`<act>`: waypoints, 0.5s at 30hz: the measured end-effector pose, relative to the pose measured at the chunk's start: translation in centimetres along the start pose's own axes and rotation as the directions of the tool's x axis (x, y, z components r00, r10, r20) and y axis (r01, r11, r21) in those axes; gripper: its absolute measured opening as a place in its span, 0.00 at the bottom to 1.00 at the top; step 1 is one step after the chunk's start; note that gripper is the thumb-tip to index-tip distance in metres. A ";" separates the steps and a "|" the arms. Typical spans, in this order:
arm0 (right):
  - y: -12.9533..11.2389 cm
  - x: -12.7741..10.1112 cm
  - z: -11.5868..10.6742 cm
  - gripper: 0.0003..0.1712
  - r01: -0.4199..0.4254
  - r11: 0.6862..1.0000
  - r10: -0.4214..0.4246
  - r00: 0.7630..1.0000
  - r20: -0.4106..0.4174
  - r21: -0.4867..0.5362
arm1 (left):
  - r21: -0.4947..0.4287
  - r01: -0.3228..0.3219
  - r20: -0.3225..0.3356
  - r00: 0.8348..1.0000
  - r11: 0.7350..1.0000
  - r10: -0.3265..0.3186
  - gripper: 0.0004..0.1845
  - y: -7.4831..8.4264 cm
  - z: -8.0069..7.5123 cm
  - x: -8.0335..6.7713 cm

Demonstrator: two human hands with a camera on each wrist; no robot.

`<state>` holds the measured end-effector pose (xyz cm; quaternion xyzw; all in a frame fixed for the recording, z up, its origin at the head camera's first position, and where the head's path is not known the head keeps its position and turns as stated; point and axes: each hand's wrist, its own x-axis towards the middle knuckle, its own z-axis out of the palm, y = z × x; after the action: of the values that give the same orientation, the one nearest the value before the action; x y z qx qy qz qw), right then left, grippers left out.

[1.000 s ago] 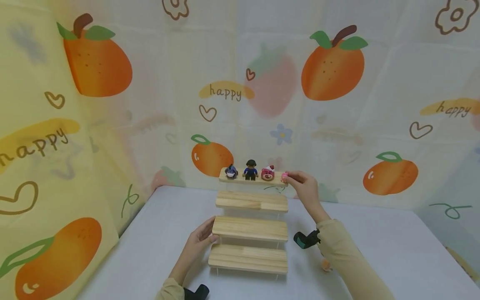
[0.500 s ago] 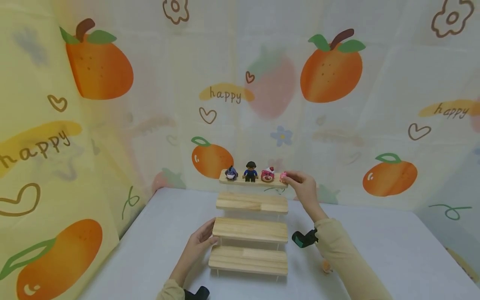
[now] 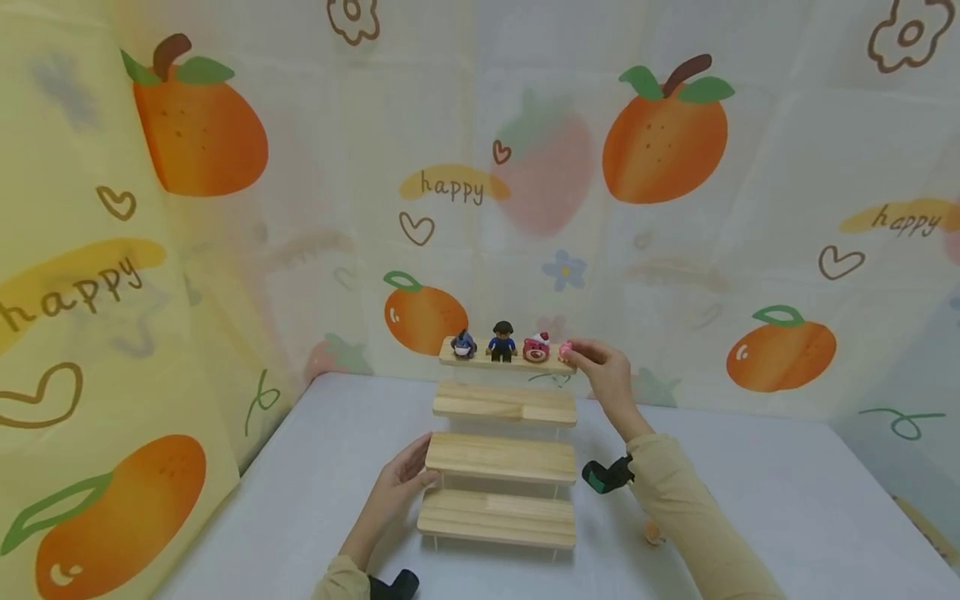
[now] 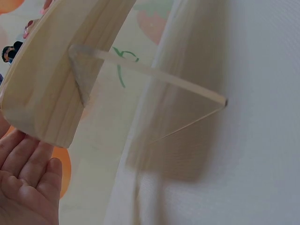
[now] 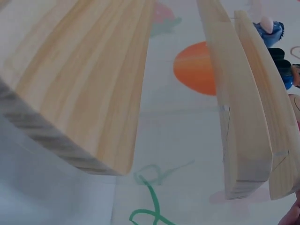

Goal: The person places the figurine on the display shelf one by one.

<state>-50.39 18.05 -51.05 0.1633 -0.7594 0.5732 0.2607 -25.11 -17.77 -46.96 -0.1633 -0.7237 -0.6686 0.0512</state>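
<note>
My right hand (image 3: 611,375) pinches a small pink figurine (image 3: 565,352) between thumb and fingers at the right end of the top board (image 3: 483,358) of a stepped wooden display shelf. Along that board stand a blue donkey figurine (image 3: 463,344), a dark-haired toy figure (image 3: 502,342) in blue and black, and a pink bear head (image 3: 536,347) with a red and white hat. My left hand (image 3: 400,479) rests with nearly straight fingers against the left end of the third board (image 3: 498,457). In the left wrist view, fingers (image 4: 30,157) touch the board end (image 4: 40,126).
Lower boards, the second (image 3: 502,404) and the front one (image 3: 495,518), stand on thin clear legs. A small orange-brown object (image 3: 653,533) lies on the white table (image 3: 277,500), beside the right sleeve (image 3: 686,500). A fruit-printed cloth (image 3: 337,275) hangs behind.
The right hand has shifted very slightly left with the pink figurine. My left hand stays at the shelf end, and the other figurines stand as before.
</note>
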 end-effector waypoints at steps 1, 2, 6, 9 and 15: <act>-0.1 -0.1 0.0 0.16 -0.004 1.000 0.004 1.000 0.001 0.006 | 0.012 -0.003 0.001 1.000 1.000 0.003 0.31 0.0 0.0 0.0; -0.2 -0.2 0.1 0.16 -0.009 1.000 0.009 1.000 0.004 0.010 | 0.015 0.004 0.002 1.000 1.000 -0.004 0.31 0.0 0.0 -0.1; -1.1 -0.5 0.2 0.17 -0.022 0.999 0.021 1.000 0.014 0.043 | 0.027 0.013 -0.006 1.000 1.000 -0.013 0.32 -0.9 -0.1 0.0; -1.7 -0.4 0.3 0.18 -0.024 0.998 0.023 1.000 0.020 0.062 | 0.023 0.004 -0.006 1.000 1.000 -0.004 0.33 -1.3 -0.2 0.1; -2.0 -0.6 0.2 0.19 -0.049 0.994 0.047 0.999 0.018 0.096 | 0.011 -0.004 0.010 1.000 1.000 0.004 0.33 -1.2 -0.2 0.2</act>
<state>-48.82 17.26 -49.86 0.1620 -0.7366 0.6140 0.2328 -25.71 -18.04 -48.06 -0.1680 -0.7271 -0.6638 0.0498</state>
